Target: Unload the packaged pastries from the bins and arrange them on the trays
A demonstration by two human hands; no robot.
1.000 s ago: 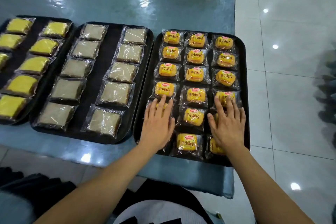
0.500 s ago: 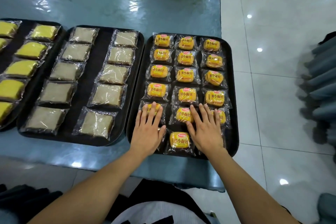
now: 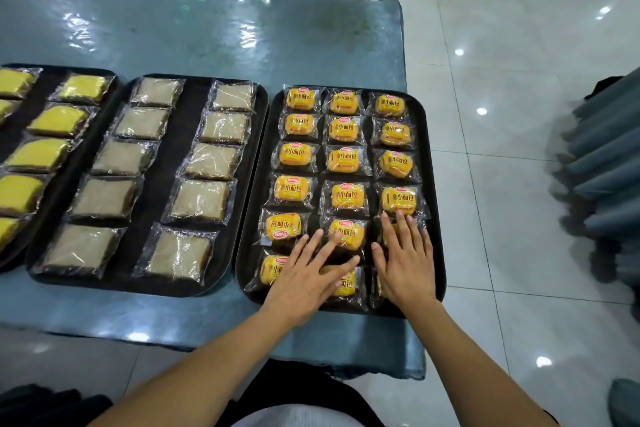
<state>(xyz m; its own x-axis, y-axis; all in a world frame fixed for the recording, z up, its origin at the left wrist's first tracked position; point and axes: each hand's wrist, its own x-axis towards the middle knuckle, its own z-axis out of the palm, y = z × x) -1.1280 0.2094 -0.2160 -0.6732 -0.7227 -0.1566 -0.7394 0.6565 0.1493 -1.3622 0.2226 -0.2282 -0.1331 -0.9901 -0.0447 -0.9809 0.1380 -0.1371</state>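
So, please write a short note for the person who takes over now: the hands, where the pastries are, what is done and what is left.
Left hand: flat and open, resting on the packs in the near rows of the right tray, holding nothing.
Right hand: flat and open on the near right packs, its fingers touching the pack above.
Small orange buns: three columns, six rows, filling the right tray.
Brown cakes: two columns of five on the middle tray.
Yellow cakes: on the left tray, partly out of view.
Done: the visible trays look filled.
Left: straighten the near rows. No bins in view.
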